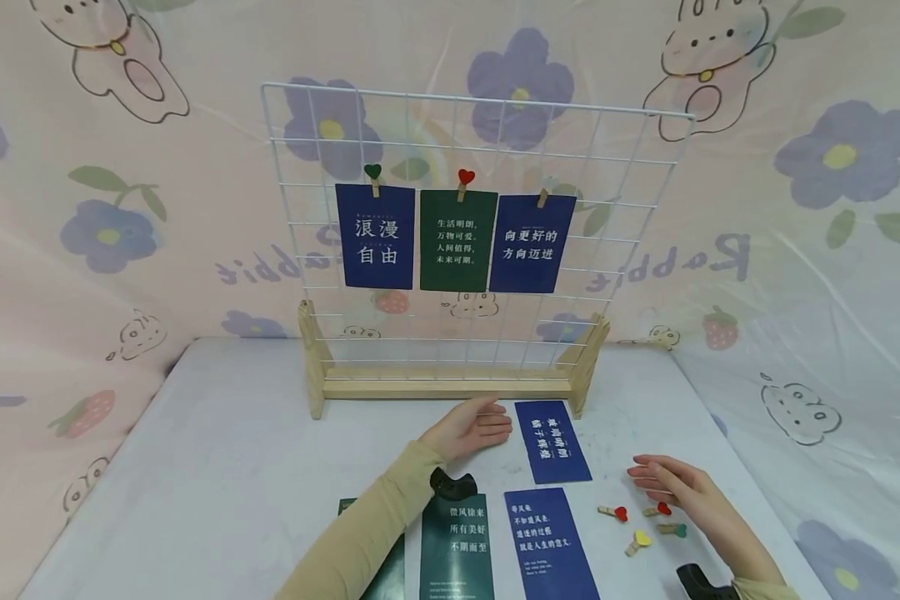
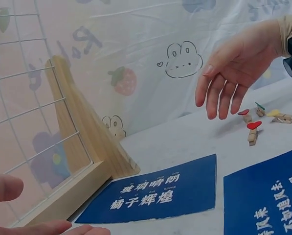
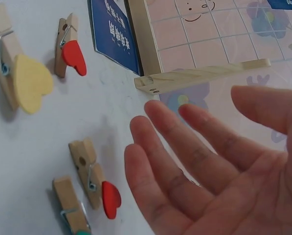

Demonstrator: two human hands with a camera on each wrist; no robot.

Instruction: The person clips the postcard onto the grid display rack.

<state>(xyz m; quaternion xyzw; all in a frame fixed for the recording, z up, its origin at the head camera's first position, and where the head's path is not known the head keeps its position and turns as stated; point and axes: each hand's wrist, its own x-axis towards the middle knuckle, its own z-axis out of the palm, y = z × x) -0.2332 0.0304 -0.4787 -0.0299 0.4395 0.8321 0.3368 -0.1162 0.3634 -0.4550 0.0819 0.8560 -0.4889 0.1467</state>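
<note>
My left hand (image 1: 471,428) hovers before the stand's wooden base, just left of a blue card (image 1: 553,443), its fingers extended and holding nothing. In the left wrist view, its fingers (image 2: 43,228) show at the lower left corner. My right hand (image 1: 678,483) hangs in the air with relaxed, spread fingers, nothing in its grasp. Around it lie small wooden clothespins with heart tops: a red-heart clothespin (image 1: 612,512), another red one (image 3: 89,176), a yellow-heart clothespin (image 1: 637,543) and a green-heart clothespin (image 1: 672,529).
A white wire grid (image 1: 457,325) stands in a wooden base (image 1: 450,388) at the back. Clipped to it are a blue card (image 1: 375,271), a green card (image 1: 457,279) and another blue card (image 1: 528,279). Near the front lie a green card (image 1: 456,562) and a blue card (image 1: 551,567).
</note>
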